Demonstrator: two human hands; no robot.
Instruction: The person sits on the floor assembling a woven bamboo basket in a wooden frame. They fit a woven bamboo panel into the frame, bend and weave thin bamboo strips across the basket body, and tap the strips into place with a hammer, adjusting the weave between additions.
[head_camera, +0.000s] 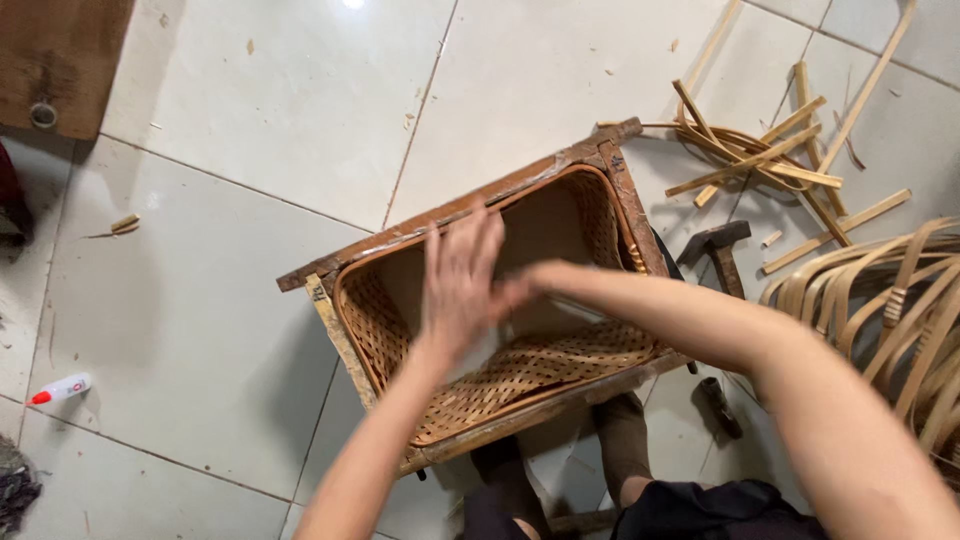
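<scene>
While the head camera is looking straight down, the woven basket (500, 330) in its wooden frame (460, 210) is sitting on pale floor tiles (250, 110) littered with shavings. The left hand (458, 285) is spreading flat, fingers open, inside the basket, gripping nothing. The right hand (525, 285) is reaching in beside it; its grip is hidden. Right of the basket, a hammer (722, 252), bamboo strips (770, 150) and bent cane (890, 300) are lying; far left, a small glue bottle (60, 388).

head cam | looks steeply down from above | close over both forearms and basket (500, 310) | tiled floor (230, 300) fills frame | single view
</scene>
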